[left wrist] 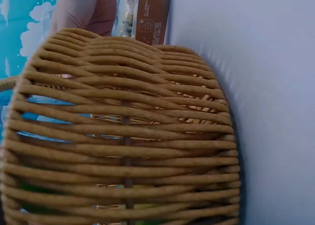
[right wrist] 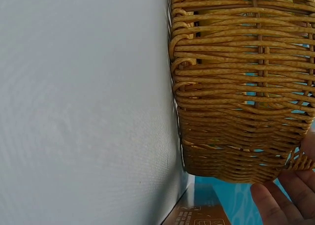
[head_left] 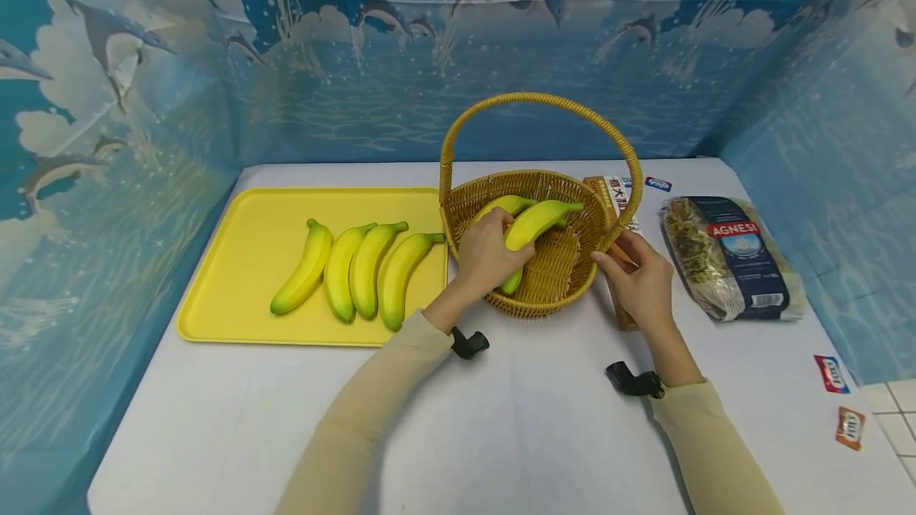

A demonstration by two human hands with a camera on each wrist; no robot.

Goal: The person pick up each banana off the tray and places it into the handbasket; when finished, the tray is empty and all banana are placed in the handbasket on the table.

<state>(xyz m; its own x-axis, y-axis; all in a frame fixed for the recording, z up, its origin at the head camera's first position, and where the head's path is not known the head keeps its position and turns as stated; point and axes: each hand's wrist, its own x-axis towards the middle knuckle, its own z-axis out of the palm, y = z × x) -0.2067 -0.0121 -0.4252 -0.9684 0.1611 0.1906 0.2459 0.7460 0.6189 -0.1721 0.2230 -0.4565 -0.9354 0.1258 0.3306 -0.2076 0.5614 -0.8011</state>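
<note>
Curved yellow-green plastic banana (head_left: 533, 222) | tilted over the basket rim, stem up-right | round woven wicker basket with arched handle (head_left: 544, 300) | upright on white desk

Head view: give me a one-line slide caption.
Left hand grips a banana in the wicker basket; right hand touches its rim; four bananas on the yellow tray.

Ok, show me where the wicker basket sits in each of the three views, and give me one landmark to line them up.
Head: the wicker basket stands centre, between the yellow tray and the brown box.
Left wrist: the wicker basket fills the left and centre, its woven wall close up.
Right wrist: the wicker basket fills the upper right, above the fingertips.
Shared landmark: the brown box on the white table.
</note>
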